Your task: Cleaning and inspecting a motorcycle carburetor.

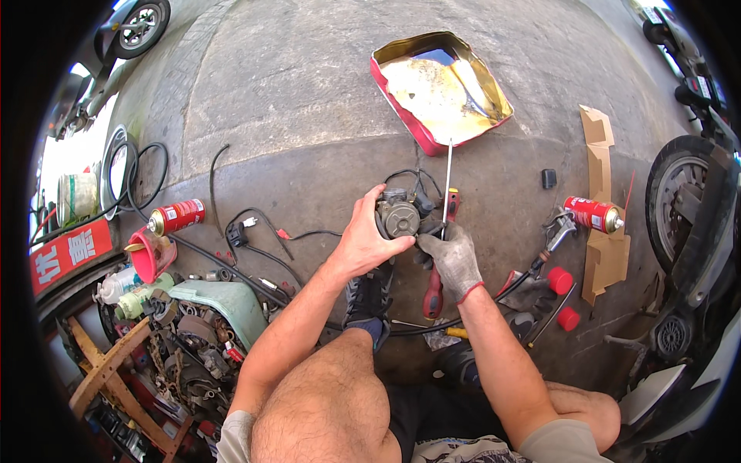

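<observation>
My bare left hand point(363, 239) grips a small grey metal carburettor point(400, 216) with black cables trailing from it, held above the concrete floor. My right hand point(454, 258), in a dirty grey glove with a red cuff, touches the carburettor's right side and holds a screwdriver point(441, 231) with a red and black handle; its long shaft points up toward the tray. My knees and shoes are below the hands.
A red metal tray point(401, 100) with oily liquid lies ahead. Red spray cans sit at left point(176, 216) and right point(593, 214), with red caps point(560, 279) and cardboard point(600, 193). Engine parts and a pink funnel point(148, 255) crowd the left. A scooter wheel point(679, 201) stands right.
</observation>
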Demonstrator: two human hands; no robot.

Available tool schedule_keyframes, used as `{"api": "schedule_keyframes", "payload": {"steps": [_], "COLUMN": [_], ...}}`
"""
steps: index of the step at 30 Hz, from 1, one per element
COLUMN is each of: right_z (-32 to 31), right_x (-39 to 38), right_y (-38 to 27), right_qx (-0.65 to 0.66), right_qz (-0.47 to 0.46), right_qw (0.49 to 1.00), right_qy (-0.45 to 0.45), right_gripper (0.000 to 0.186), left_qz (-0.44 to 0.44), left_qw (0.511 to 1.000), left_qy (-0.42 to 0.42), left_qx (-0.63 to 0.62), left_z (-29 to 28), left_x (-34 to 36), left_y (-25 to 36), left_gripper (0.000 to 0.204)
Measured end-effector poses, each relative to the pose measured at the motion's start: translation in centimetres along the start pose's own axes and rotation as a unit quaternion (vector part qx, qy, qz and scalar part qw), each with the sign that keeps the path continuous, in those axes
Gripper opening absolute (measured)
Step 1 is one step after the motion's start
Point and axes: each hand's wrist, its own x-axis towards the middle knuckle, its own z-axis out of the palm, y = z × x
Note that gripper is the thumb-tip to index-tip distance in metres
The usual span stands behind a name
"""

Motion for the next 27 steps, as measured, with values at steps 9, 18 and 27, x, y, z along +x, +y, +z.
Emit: {"api": "schedule_keyframes", "payload": {"steps": [9, 18, 27], "right_z": [0.3, -0.3, -0.3], "right_x": [-0.9, -0.3, 0.1], "right_y": [-0.7, -0.7, -0.8], "right_qx": [0.031, 0.018, -0.014], "right_qz": [0.042, 0.071, 0.067], "right_qw": [0.999, 0.997, 0.998], "right_qy": [0.007, -0.013, -0.008], "right_gripper": [0.012, 0.018, 0.016], "left_qz": [0.004, 0.029, -0.001], "left_qw": [1.000, 0.999, 0.999], "left_qy": [-0.016, -0.017, -0.020], "left_qx": [0.012, 0.029, 0.033], "left_z": [-0.2, -0.2, -0.5], "left_x": [-0.1, -0.2, -0.5], "left_y": [-0.2, -0.2, 1.2], "left_gripper": [0.111, 0.111, 0.114]}}
